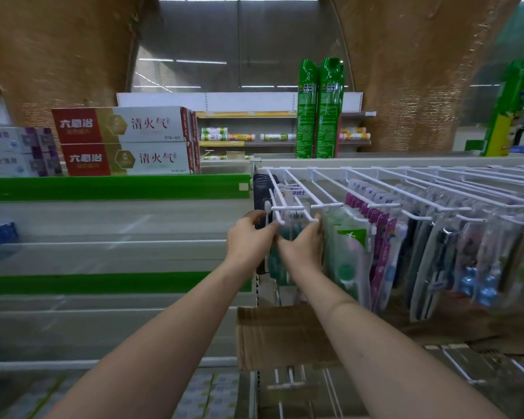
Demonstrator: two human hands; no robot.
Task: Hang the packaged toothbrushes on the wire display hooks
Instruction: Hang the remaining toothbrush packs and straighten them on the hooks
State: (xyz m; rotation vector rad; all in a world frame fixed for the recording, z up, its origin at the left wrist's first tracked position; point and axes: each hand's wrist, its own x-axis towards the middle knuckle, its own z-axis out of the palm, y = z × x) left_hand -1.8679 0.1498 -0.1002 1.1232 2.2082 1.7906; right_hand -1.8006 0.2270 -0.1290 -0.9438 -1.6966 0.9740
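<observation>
Both my hands are raised to the front tip of a white wire display hook (288, 207) near the left end of the rack. My left hand (248, 240) pinches the top left of a teal packaged toothbrush (280, 261), right at the hook's tip. My right hand (304, 246) grips the same pack's right side, fingertips touching the wire end. Most of the pack is hidden behind my hands. Farther back on this hook hang several white-carded packs (297, 192).
More wire hooks (406, 189) run rightward, loaded with green, purple and blue toothbrush packs (381, 252). A cardboard box (279, 337) sits below my hands. To the left are green-edged shelves (115, 187) with toothpaste boxes (124, 140); green spray cans (319, 107) stand on top.
</observation>
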